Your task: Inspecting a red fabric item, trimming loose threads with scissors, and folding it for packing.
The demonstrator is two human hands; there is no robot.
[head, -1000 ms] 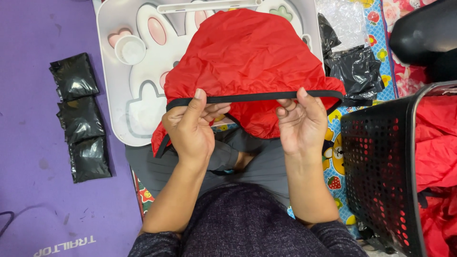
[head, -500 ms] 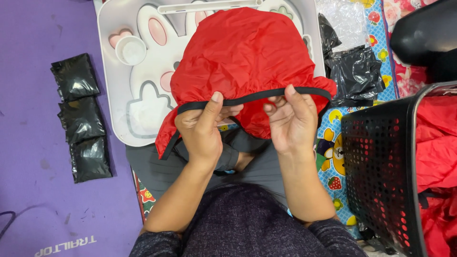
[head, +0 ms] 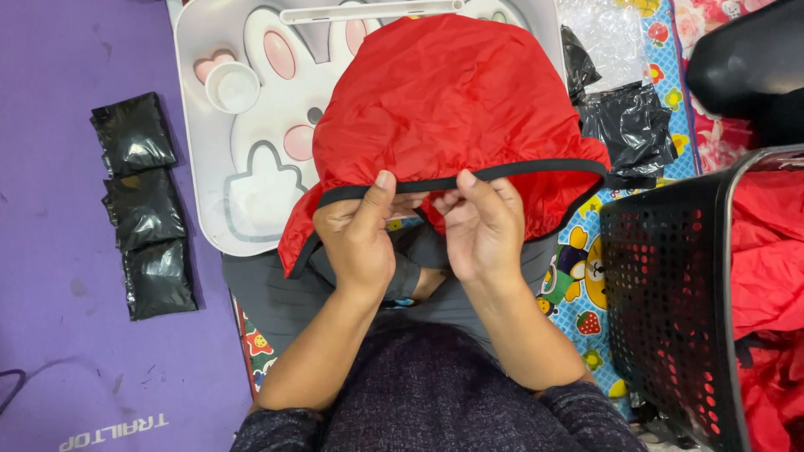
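A red nylon cloth piece (head: 444, 109) with a black elastic trim (head: 536, 170) lies draped over the near side of a white tray. My left hand (head: 358, 233) and my right hand (head: 481, 226) both pinch the black trim near its middle, close together, thumbs on top. The cloth's lower left corner hangs down past my left wrist. My forearms come up from my lap, in dark knit sleeves.
The white lap tray (head: 251, 125) has a rabbit pattern and a round cup well (head: 233, 86). Three black packets (head: 142, 205) lie in a column on the purple mat (head: 59, 293). A black mesh basket (head: 670, 293) with red cloth (head: 766, 276) stands at right. Black plastic bags (head: 628, 125) lie beyond it.
Both hands have slid along the black trim toward each other, from wide apart to nearly touching at the middle. The cloth has bunched slightly between them.
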